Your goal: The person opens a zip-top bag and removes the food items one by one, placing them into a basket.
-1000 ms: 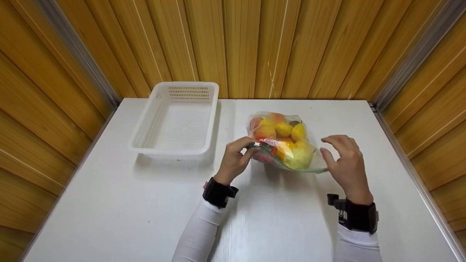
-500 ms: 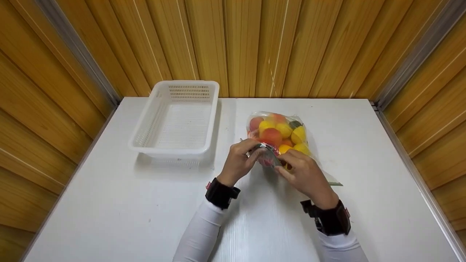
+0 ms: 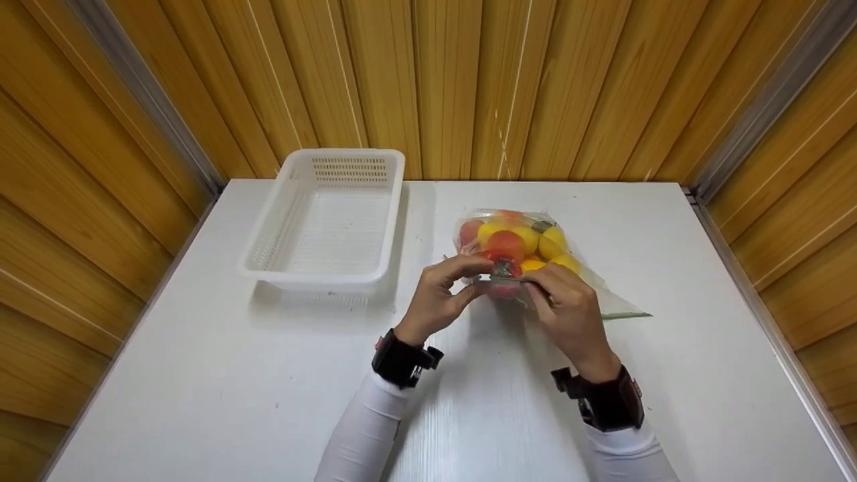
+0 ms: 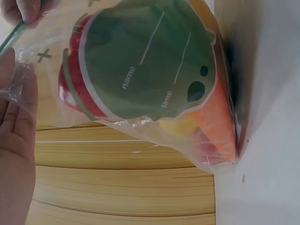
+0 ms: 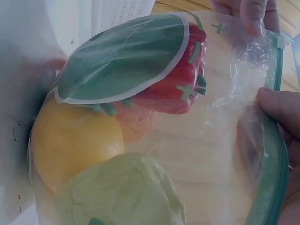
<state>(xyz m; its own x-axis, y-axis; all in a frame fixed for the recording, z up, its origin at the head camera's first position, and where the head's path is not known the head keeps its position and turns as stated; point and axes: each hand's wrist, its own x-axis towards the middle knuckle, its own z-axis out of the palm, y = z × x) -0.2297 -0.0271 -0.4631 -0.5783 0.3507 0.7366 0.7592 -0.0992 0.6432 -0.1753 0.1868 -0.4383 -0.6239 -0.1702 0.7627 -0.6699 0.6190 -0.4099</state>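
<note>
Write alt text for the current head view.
A person's left hand and right hand hold the near edge of a clear bag of colourful fruit and vegetables on a white table. A white plastic basket stands to the bag's left, with a wood-look wall behind.

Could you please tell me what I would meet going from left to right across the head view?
White rectangular plastic basket, left hand, glossy red pepper with green stem, right hand, green-edged corner of the clear plastic bag.
</note>
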